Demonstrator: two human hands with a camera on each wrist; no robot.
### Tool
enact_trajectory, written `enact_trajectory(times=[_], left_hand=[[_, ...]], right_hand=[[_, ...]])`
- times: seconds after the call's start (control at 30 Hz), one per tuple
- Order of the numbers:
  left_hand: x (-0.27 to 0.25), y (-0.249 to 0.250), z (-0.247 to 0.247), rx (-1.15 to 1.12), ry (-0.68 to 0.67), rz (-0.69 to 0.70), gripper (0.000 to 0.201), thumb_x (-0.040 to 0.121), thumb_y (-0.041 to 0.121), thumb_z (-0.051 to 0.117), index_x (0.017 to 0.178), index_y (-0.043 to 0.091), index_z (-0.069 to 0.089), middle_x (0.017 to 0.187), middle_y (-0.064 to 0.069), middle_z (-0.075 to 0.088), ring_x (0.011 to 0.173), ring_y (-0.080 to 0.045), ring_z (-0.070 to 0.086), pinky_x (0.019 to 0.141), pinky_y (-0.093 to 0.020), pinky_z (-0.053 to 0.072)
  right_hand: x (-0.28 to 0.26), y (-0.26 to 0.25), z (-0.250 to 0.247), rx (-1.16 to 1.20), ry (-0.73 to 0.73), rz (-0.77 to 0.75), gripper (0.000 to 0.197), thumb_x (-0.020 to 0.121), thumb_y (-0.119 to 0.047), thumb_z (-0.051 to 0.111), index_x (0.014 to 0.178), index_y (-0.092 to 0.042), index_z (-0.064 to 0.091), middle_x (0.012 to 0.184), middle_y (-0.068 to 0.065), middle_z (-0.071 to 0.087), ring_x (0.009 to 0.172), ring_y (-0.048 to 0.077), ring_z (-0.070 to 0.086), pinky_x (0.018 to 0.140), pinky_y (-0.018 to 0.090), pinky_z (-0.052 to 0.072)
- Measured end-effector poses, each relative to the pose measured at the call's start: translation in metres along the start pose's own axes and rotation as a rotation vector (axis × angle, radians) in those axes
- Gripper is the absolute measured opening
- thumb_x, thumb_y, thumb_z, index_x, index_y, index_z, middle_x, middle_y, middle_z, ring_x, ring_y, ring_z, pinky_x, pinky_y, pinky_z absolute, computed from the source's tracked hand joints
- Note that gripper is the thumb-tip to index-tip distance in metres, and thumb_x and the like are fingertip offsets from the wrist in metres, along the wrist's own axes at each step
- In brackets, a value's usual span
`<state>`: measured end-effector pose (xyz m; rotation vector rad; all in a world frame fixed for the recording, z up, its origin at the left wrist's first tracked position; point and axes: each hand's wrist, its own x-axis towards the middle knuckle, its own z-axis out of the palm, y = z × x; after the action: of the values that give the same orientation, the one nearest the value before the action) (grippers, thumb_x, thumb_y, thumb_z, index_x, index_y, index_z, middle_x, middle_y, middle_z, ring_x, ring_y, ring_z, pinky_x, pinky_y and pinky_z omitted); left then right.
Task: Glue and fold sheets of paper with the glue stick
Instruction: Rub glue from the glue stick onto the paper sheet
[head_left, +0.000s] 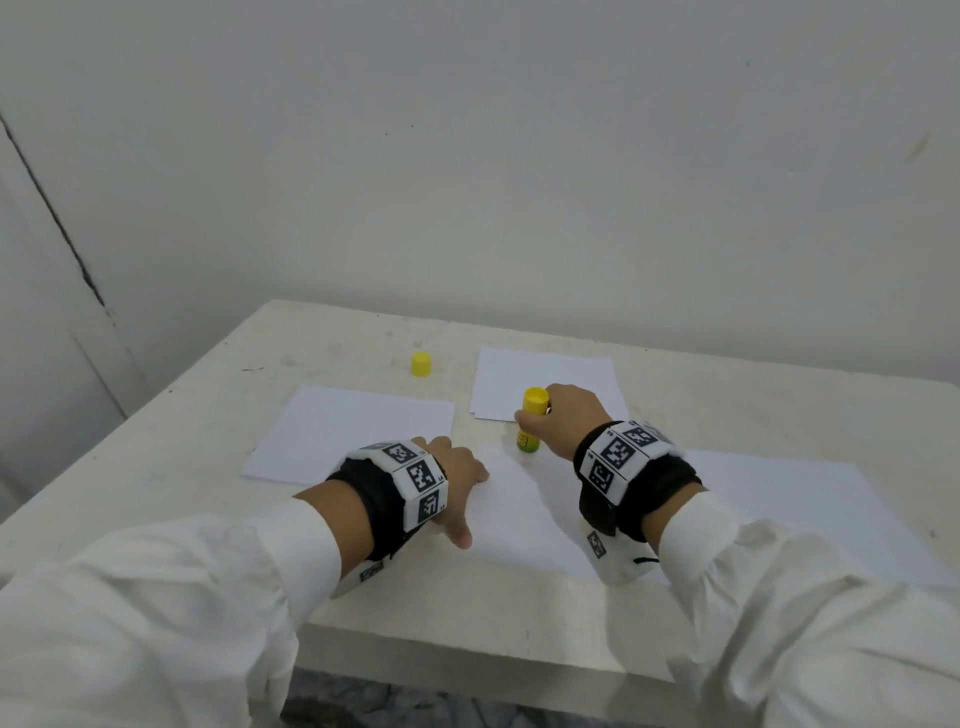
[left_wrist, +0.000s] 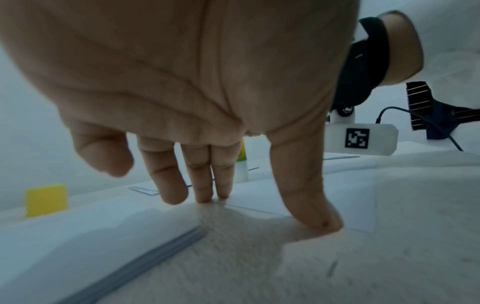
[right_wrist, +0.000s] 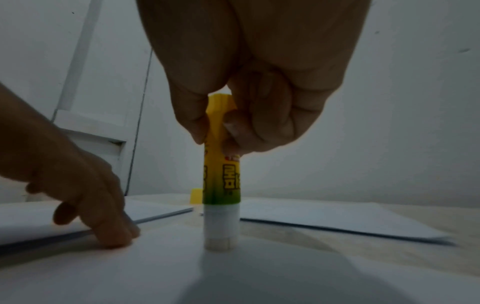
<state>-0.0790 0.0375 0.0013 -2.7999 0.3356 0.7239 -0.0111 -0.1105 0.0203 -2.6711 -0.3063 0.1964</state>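
My right hand (head_left: 558, 415) grips an uncapped yellow-green glue stick (head_left: 531, 422) upside down. In the right wrist view the glue stick (right_wrist: 222, 185) stands with its white tip on the near sheet of paper (right_wrist: 233, 277). That sheet (head_left: 753, 514) lies in front of me. My left hand (head_left: 457, 478) lies spread with straight fingers on the sheet's left edge; the fingers (left_wrist: 205, 185) and thumb press down at the paper's border. The yellow cap (head_left: 421, 363) stands apart on the table, behind the hands.
A stack of white sheets (head_left: 353, 431) lies to the left of my left hand. Another white stack (head_left: 545, 379) lies behind the glue stick. The white table (head_left: 197, 415) ends at a wall behind and has a front edge near my sleeves.
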Motion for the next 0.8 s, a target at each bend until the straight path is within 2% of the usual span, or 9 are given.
enact_trajectory(times=[0.13, 0.3, 0.33, 0.43, 0.53, 0.6, 0.67, 0.73, 0.8], left_hand=[[0.001, -0.001, -0.002, 0.035, 0.003, 0.016, 0.089, 0.074, 0.061, 0.067, 0.146, 0.025, 0.029, 0.143, -0.001, 0.035, 0.129, -0.027, 0.034, 0.102, -0.044, 0.032], [0.003, -0.004, -0.001, 0.009, -0.010, 0.024, 0.098, 0.071, 0.064, 0.068, 0.149, 0.027, 0.021, 0.154, 0.004, 0.020, 0.138, -0.026, 0.022, 0.110, -0.046, 0.022], [0.004, -0.006, -0.001, -0.016, -0.029, 0.011, 0.102, 0.066, 0.068, 0.069, 0.148, 0.030, 0.021, 0.153, 0.006, 0.021, 0.138, -0.025, 0.022, 0.110, -0.046, 0.023], [0.015, -0.010, 0.005, -0.078, -0.049, -0.039, 0.123, 0.031, 0.083, 0.064, 0.139, 0.044, 0.022, 0.147, 0.009, 0.030, 0.135, -0.026, 0.027, 0.106, -0.052, 0.028], [0.034, -0.014, 0.012, -0.102, -0.072, -0.061, 0.128, 0.021, 0.084, 0.060, 0.137, 0.048, 0.019, 0.151, 0.006, 0.023, 0.140, -0.029, 0.021, 0.108, -0.054, 0.027], [0.022, -0.011, 0.004, -0.114, -0.061, -0.072, 0.130, 0.024, 0.083, 0.064, 0.139, 0.047, 0.016, 0.155, 0.002, 0.018, 0.142, -0.030, 0.018, 0.109, -0.055, 0.025], [0.009, -0.011, -0.004, -0.121, -0.069, -0.080, 0.127, 0.039, 0.078, 0.072, 0.144, 0.044, 0.010, 0.158, -0.002, 0.007, 0.143, -0.033, 0.015, 0.112, -0.054, 0.022], [0.003, -0.012, -0.008, -0.127, -0.094, -0.078, 0.121, 0.056, 0.070, 0.075, 0.149, 0.039, 0.003, 0.159, -0.003, -0.001, 0.144, -0.035, 0.011, 0.114, -0.052, 0.019], [0.003, -0.013, -0.008, -0.100, -0.088, -0.043, 0.122, 0.061, 0.071, 0.072, 0.151, 0.032, -0.002, 0.160, 0.004, -0.004, 0.146, -0.029, 0.000, 0.116, -0.051, 0.013]], right_hand=[[-0.009, 0.037, -0.019, -0.023, 0.056, 0.097, 0.035, 0.090, -0.035, 0.056, 0.066, -0.017, 0.036, 0.069, -0.001, 0.041, 0.072, 0.019, 0.044, 0.051, 0.023, 0.028], [-0.021, 0.072, -0.039, -0.067, 0.113, 0.186, 0.036, 0.091, -0.031, 0.054, 0.064, -0.014, 0.037, 0.066, 0.000, 0.040, 0.073, 0.022, 0.045, 0.050, 0.024, 0.027], [-0.023, 0.077, -0.042, -0.070, 0.124, 0.200, 0.036, 0.090, -0.031, 0.054, 0.064, -0.014, 0.037, 0.065, 0.000, 0.040, 0.072, 0.022, 0.045, 0.050, 0.025, 0.027], [-0.025, 0.086, -0.047, -0.070, 0.135, 0.239, 0.035, 0.090, -0.032, 0.055, 0.065, -0.015, 0.036, 0.067, 0.000, 0.040, 0.075, 0.023, 0.045, 0.050, 0.025, 0.026], [-0.029, 0.087, -0.050, -0.051, 0.133, 0.252, 0.031, 0.088, -0.029, 0.057, 0.067, -0.015, 0.038, 0.068, -0.001, 0.042, 0.077, 0.024, 0.047, 0.053, 0.028, 0.029], [-0.033, 0.080, -0.053, 0.042, 0.198, 0.205, 0.024, 0.085, -0.023, 0.058, 0.069, -0.014, 0.041, 0.067, -0.001, 0.044, 0.072, 0.023, 0.047, 0.055, 0.028, 0.031], [-0.039, 0.059, -0.054, 0.159, 0.242, 0.125, 0.023, 0.083, -0.022, 0.058, 0.069, -0.015, 0.042, 0.066, -0.001, 0.045, 0.064, 0.018, 0.044, 0.053, 0.027, 0.030], [-0.044, 0.029, -0.048, 0.179, 0.133, 0.015, 0.024, 0.083, -0.025, 0.059, 0.067, -0.015, 0.044, 0.066, -0.001, 0.046, 0.062, 0.015, 0.043, 0.052, 0.025, 0.031], [-0.045, -0.001, -0.033, 0.121, -0.050, -0.102, 0.028, 0.085, -0.028, 0.060, 0.066, -0.013, 0.045, 0.066, 0.002, 0.045, 0.061, 0.015, 0.042, 0.053, 0.027, 0.030]])
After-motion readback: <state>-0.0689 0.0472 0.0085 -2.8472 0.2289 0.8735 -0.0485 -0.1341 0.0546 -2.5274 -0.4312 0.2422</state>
